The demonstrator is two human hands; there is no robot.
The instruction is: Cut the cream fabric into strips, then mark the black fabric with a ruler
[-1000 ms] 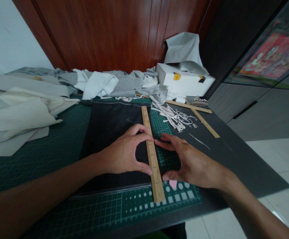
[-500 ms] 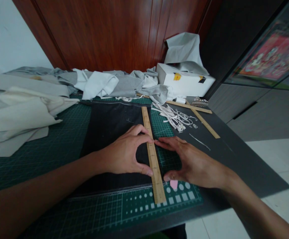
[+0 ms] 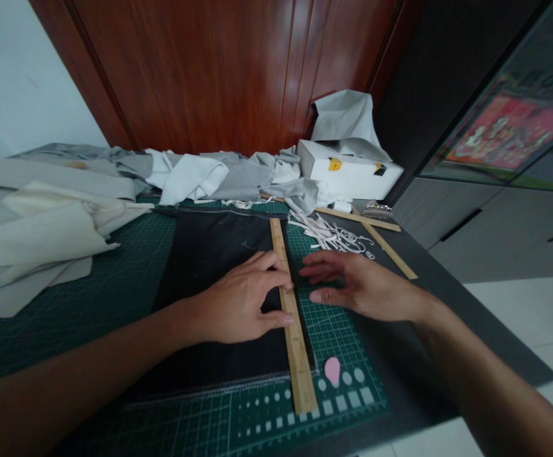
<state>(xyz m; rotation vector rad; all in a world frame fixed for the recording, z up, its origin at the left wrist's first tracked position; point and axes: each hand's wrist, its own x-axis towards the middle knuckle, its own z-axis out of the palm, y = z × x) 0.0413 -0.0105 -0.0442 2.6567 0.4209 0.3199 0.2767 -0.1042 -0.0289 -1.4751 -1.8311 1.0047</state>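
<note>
A wooden ruler [image 3: 299, 365] lies lengthwise near the right edge of a black fabric piece [image 3: 209, 244]. My left hand [image 3: 240, 301] holds the ruler down, with curled fingertips on its upper half and the thumb lower on its left edge. To the right of the ruler, my right hand [image 3: 359, 285] hovers over the green cutting mat [image 3: 331, 336], apart from the ruler. Its fingers point left, the thumb is spread below them, and nothing shows in it. A small pink teardrop-shaped piece [image 3: 332, 370] rests on the mat near the ruler's lower end.
Cream fabric [image 3: 57, 219] is heaped at the left. Grey and white cloths [image 3: 238, 174] line the back, beside a white box [image 3: 352, 174]. White cord scraps [image 3: 328, 231] and two more wooden strips [image 3: 390, 251] lie at the right, near the table's edge.
My right hand has moved away from the ruler and up the mat, uncovering the pink piece. My left hand stays on the ruler. The view has tilted slightly upward.
</note>
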